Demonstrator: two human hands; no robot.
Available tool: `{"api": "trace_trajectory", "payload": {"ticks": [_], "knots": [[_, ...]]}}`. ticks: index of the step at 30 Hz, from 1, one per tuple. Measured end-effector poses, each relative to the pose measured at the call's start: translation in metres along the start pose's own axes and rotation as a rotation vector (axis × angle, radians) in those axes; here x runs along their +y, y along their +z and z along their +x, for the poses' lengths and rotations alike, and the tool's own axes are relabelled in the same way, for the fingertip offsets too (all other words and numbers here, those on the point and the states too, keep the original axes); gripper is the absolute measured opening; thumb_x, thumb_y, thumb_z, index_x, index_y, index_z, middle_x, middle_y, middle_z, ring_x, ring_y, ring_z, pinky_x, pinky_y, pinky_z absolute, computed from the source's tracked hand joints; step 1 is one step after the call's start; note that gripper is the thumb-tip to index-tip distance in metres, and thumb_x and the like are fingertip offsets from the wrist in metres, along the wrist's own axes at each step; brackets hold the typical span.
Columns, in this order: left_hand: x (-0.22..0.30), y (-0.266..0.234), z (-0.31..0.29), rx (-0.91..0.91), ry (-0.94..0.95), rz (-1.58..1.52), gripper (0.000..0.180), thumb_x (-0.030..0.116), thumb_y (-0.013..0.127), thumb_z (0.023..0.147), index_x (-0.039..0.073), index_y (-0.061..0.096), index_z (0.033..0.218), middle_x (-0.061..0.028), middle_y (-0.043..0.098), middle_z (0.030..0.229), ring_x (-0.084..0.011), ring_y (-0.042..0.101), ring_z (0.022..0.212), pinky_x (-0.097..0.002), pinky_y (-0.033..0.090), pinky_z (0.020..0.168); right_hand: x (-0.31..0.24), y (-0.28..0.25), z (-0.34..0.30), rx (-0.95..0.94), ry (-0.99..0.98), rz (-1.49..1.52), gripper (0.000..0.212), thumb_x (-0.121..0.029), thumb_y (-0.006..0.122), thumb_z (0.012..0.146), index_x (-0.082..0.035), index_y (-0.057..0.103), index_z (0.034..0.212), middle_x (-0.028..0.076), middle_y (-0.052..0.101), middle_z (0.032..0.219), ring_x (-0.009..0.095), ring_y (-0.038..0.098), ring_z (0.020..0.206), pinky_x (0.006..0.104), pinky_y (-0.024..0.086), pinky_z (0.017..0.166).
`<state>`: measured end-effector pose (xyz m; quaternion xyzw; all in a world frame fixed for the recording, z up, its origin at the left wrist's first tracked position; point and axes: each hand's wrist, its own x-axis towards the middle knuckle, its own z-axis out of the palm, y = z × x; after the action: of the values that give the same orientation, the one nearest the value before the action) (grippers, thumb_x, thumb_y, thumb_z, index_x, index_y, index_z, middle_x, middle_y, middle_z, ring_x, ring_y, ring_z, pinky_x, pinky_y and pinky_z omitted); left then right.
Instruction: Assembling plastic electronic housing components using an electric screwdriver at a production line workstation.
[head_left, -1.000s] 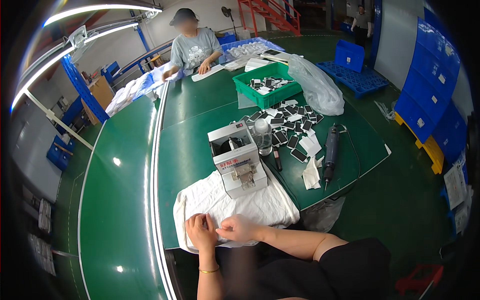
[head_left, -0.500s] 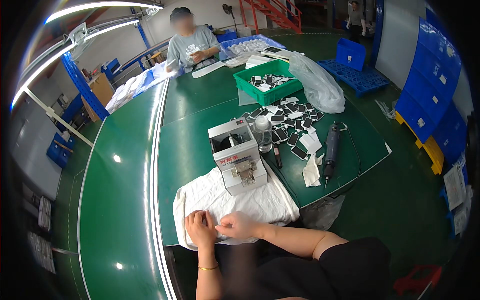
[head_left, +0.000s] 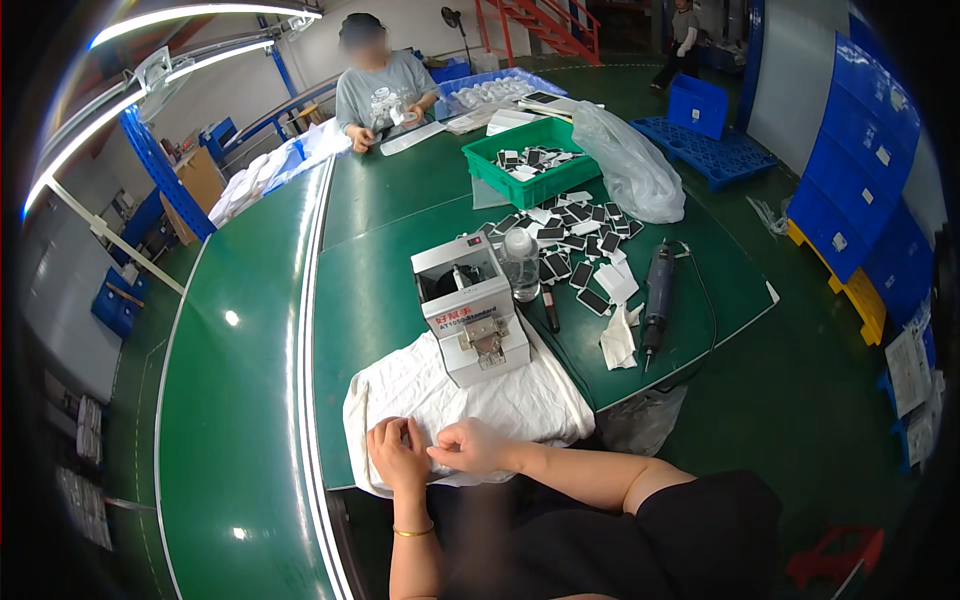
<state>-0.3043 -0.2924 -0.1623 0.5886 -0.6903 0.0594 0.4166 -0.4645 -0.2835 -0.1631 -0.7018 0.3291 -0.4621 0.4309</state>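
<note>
Both my hands rest over a white cloth (head_left: 540,395) at the table's near edge. My left hand (head_left: 398,452) is curled, with a gold bracelet at its wrist; anything between its fingers is too small to tell. Close beside it, my right hand (head_left: 468,446) is closed with thumb and fingers pinched; what they hold, if anything, cannot be made out. Just beyond them a grey screw feeder (head_left: 485,345) stands on the cloth, its top compartment uncovered. A clear bottle (head_left: 521,268) touches or nearly touches its right side.
Right of the feeder lie a dark electric screwdriver (head_left: 658,300), a crumpled white cloth piece (head_left: 619,338) and a slim dark tool (head_left: 551,310). Several black-and-white flat parts (head_left: 583,240) spread before a green crate (head_left: 530,187). A plastic bag (head_left: 640,170) leans there. A co-worker (head_left: 385,95) sits opposite.
My hands keep nearly the same pose while the view shifts slightly. Across the table, the co-worker's hands have moved apart, one now lower over the table. A person in the background has stepped left.
</note>
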Motion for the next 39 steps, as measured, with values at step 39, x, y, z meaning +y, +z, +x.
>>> {"api": "trace_trajectory", "payload": {"ticks": [39], "knots": [[-0.012, 0.012, -0.006, 0.007, -0.070, -0.109, 0.014, 0.015, 0.068, 0.080, 0.003, 0.062, 0.076, -0.0140, 0.062, 0.086, -0.0329, 0.059, 0.087, -0.0433, 0.048, 0.080, 0.015, -0.005, 0.000, -0.033, 0.007, -0.057, 0.041, -0.007, 0.069, 0.091, -0.004, 0.042, 0.060, 0.000, 0.039, 0.054, 0.009, 0.032, 0.054, 0.0310, 0.027, 0.048]]}}
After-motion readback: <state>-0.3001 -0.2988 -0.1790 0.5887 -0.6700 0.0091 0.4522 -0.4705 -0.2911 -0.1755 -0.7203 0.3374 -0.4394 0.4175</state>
